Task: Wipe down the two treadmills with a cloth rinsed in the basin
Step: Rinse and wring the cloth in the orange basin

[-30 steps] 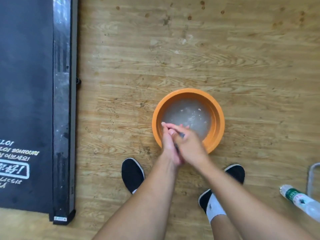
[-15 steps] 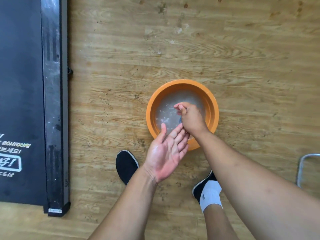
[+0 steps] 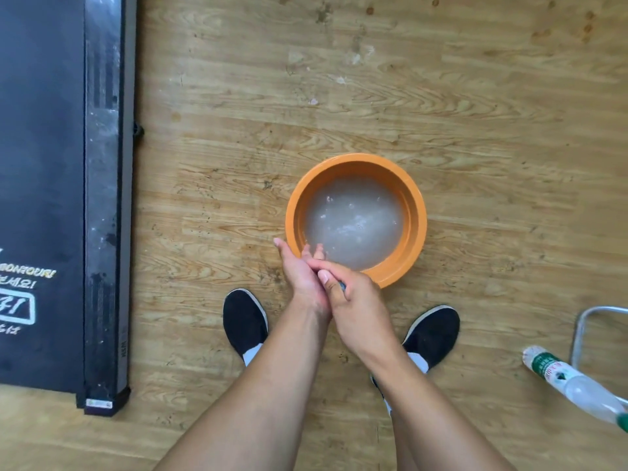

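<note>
- Basin [image 3: 419, 226] of cloudy water stands on the floor, treadmill [image 3: 40, 164] at its 9 o'clock.
- Left hand [image 3: 299, 270]: fingers straight, pressed together.
- Right hand [image 3: 360, 304]: fingers curl round the cloth [image 3: 342, 286] above the basin's 6 o'clock rim, probably so the wrung water drips inside.

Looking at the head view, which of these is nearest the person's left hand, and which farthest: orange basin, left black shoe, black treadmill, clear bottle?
From the left hand:
1. Orange round plastic basin: its rim is right beside the fingertips.
2. Left black cloth shoe: just below and to the left.
3. Long black treadmill: far left.
4. Clear plastic bottle with a green label: far right.
</note>
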`<state>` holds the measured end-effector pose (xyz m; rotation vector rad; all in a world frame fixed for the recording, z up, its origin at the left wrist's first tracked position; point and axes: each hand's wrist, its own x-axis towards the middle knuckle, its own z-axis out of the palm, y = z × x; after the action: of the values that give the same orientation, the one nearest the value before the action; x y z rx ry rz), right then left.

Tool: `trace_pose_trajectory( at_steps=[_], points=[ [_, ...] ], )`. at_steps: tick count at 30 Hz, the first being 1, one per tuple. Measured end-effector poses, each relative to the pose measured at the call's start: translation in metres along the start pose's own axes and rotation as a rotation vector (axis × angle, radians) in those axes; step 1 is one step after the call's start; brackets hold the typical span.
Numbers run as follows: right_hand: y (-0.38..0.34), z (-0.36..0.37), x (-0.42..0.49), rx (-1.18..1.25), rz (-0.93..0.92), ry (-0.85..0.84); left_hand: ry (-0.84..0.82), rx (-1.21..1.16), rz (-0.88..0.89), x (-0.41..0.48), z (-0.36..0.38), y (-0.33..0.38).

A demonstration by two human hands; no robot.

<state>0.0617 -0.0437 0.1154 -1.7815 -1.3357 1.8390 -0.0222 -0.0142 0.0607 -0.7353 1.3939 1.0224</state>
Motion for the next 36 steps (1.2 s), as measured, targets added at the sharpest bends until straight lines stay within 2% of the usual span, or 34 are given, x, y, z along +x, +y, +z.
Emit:
trace_pose_trajectory(
  at_steps=[3, 5, 6, 8, 10, 11, 13, 14, 16, 19, 22, 24, 27, 32, 36],
  points=[
    [-0.008, -0.003, -0.024, 0.209, -0.001, -0.002, 0.015, -0.004, 0.003, 0.007, -0.013, -0.004],
    [-0.015, -0.015, -0.025, 0.332, 0.038, 0.098, 0.086, 0.010, 0.034, 0.004, -0.020, -0.009],
    [-0.015, -0.023, -0.022, 0.312, 0.028, 0.184, 0.097, 0.027, 0.043, 0.000, -0.020, -0.013],
    [-0.010, -0.035, -0.008, 0.188, 0.013, 0.272, -0.017, 0.070, 0.014, -0.008, -0.017, -0.024],
    [-0.004, -0.034, 0.004, 0.031, 0.065, 0.203, -0.235, 0.077, -0.128, -0.019, -0.010, -0.031],
    [-0.002, -0.028, 0.006, -0.056, 0.107, 0.114, -0.296, 0.097, -0.196, -0.022, -0.006, -0.031],
    [-0.005, -0.020, 0.004, -0.153, 0.170, -0.046, -0.290, 0.205, -0.224, -0.021, 0.002, -0.022],
    [-0.008, -0.020, 0.002, -0.127, 0.172, -0.091, -0.273, 0.266, -0.200, -0.020, 0.006, -0.018],
    [-0.020, -0.028, -0.004, 0.085, 0.167, -0.095, -0.262, 0.239, -0.150, -0.013, 0.010, -0.010],
    [-0.038, -0.046, -0.010, 0.625, 0.179, 0.062, -0.332, 0.107, -0.174, -0.013, 0.015, 0.003],
    [-0.047, -0.058, -0.007, 1.029, 0.303, 0.154, -0.454, 0.134, -0.235, -0.024, 0.015, 0.003],
    [-0.047, -0.061, 0.002, 1.199, 0.437, 0.162, -0.518, 0.124, -0.220, -0.027, 0.016, -0.003],
    [-0.043, -0.058, 0.022, 1.176, 0.555, 0.220, -0.450, 0.078, -0.177, -0.031, 0.021, -0.013],
    [-0.031, -0.041, 0.041, 1.067, 0.585, 0.351, -0.101, 0.058, 0.010, -0.032, 0.026, -0.027],
    [-0.025, -0.044, 0.046, 1.035, 0.450, 0.627, -0.138, 0.093, 0.237, -0.042, 0.035, -0.007]
  ],
)
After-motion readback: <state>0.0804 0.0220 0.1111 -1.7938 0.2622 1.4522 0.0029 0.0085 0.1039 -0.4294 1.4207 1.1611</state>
